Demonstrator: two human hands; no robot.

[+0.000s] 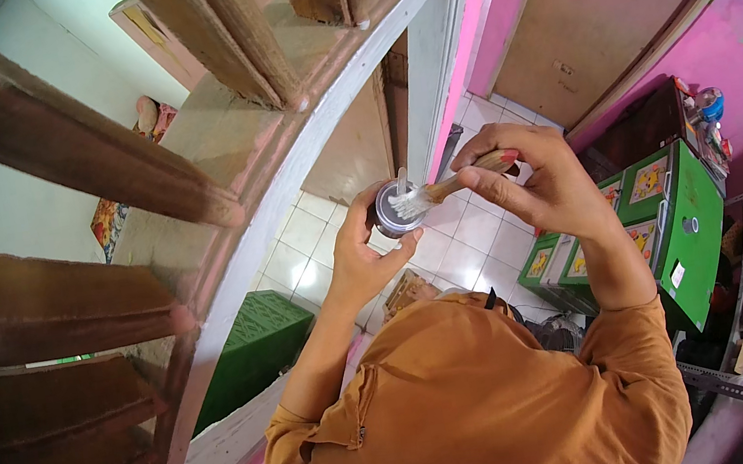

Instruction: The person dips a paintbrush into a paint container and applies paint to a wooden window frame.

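While the left hand [364,257] clasps a small tin [390,210], the right hand [539,175] pinches a brush [442,191], bristles seemingly paint-whitened.

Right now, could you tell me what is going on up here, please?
A person in an orange top holds a small round tin in the left hand and a wooden-handled paintbrush in the right hand. The brush's pale bristles rest at the tin's open top. A white-painted frame and brown wooden bars stand just ahead.
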